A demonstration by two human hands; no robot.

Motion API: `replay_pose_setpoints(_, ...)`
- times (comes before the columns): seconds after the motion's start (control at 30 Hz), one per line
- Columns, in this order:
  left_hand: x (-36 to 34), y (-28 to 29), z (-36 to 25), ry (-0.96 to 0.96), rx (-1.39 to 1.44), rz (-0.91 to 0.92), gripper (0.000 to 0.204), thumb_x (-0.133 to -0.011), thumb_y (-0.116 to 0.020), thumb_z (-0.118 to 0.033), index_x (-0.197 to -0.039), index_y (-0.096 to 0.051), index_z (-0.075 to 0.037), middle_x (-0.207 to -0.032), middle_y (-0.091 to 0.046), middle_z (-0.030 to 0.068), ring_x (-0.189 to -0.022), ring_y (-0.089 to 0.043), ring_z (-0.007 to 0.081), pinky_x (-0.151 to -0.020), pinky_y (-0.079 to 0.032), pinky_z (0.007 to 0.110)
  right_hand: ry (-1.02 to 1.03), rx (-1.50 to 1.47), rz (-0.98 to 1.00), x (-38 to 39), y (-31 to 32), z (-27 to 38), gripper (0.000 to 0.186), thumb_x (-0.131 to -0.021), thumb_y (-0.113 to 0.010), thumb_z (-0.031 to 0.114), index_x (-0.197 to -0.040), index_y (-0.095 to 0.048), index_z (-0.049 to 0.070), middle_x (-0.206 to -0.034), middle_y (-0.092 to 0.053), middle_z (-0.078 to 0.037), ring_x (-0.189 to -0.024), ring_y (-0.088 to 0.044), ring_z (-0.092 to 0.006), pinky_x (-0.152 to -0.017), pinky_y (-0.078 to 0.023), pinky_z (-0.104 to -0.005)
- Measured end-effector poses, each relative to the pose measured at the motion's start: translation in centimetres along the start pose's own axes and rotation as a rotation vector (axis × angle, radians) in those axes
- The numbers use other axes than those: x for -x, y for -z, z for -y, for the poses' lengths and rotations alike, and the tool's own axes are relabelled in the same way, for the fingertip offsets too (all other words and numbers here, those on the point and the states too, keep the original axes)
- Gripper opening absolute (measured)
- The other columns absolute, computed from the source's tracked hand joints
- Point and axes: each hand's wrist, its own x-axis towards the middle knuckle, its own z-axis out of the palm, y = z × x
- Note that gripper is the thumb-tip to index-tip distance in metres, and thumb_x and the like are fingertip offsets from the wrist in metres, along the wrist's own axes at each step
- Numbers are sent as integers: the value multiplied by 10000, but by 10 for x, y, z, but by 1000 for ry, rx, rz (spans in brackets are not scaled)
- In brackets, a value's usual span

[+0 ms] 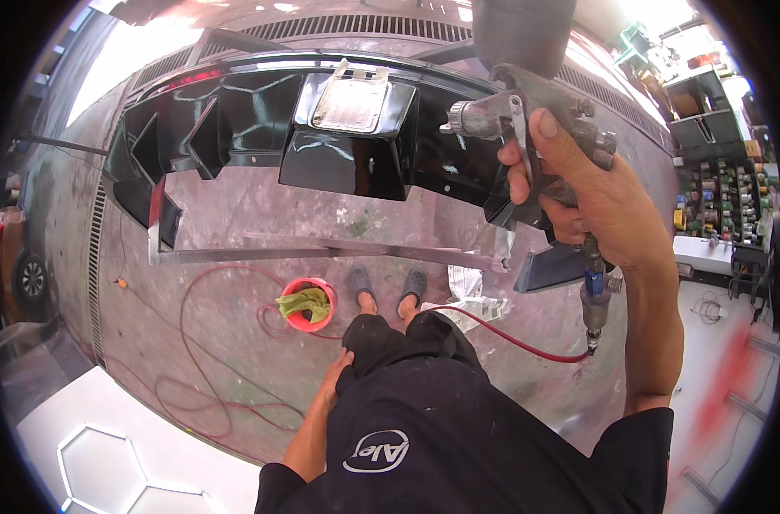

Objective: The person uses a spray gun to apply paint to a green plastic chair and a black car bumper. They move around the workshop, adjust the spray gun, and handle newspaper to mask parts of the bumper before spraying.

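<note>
The right hand (578,184) is wrapped tight around the grip of a grey metal spray gun (527,124), thumb laid up along the body and fingers curled on the trigger side, the nozzle pointing left. A dark cup stands on top of the gun, running out of the upper edge of the view. From the blue fitting under the grip a thin red air hose (510,338) drops away and trails left across the floor, passing behind the legs.

Just left of the nozzle hangs a glossy black car bumper panel with finned cut-outs (261,128), resting on a low grey metal stand (321,251); the panel's right end lies close to the gun and partly behind the hand. Its lower edge stands clear of the stand's front rail.

The left hand (339,368) lies flat against the thigh of the dark trousers, fingers loosely together, holding nothing.

On the stained concrete floor (227,206), just left of the sandalled feet, sits a round red bucket with a green cloth in it (307,303) (loops of red hose lie around it). Between the stand and the feet the floor lies open; shelves (715,197) crowd the right edge.
</note>
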Motion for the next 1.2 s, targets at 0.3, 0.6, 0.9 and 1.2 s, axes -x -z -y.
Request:
replay_pose_setpoints(0.3, 12, -18, -6, -20, 14, -35, 851, -1062, -595, -485, -1633, -286, 67, -1653, -414, 207, -1508, -416, 234, -1220, -308, 302, 70, 42, -96, -9, 1, -13, 565, -1037, -601, 603, -1098, -686, 48, -783, -621, 4, -486, -384, -27, -431, -293, -227)
replay_pose_setpoints(0.6, 88, -63, -112, -502, 271, -187, 530, -1051, -662, -168, -1525, -512, 17, -1436, -627, 158, -1261, -629, 180, -1066, -471, 293, 263, -18, 98, 36, -49, -22, 505, -1049, -639, 510, -1187, -666, 24, -925, -666, -16, -581, -489, -32, -510, -400, -231)
replay_pose_setpoints(0.9, 177, -69, -224, -1195, 161, -119, 638, -1018, -669, -126, -1582, -389, -20, -1429, -592, 170, -1144, -607, 197, -995, -466, 357, 560, 210, 137, 58, -201, -35, 672, -984, -746, 456, -1391, -529, -33, -1260, -641, -208, -1145, -669, -349, -958, -534, -447)
replay_pose_setpoints(1.2, 195, 69, -295, -1037, 349, -223, 466, -1105, -557, -374, -1434, -504, -47, -1190, -664, 100, -686, -482, 55, -611, -409, 244, 594, 475, 210, 70, -279, -15, 1169, -875, -726, 701, -1592, -279, -108, -1539, -429, -393, -1450, -446, -493, -1196, -369, -513)
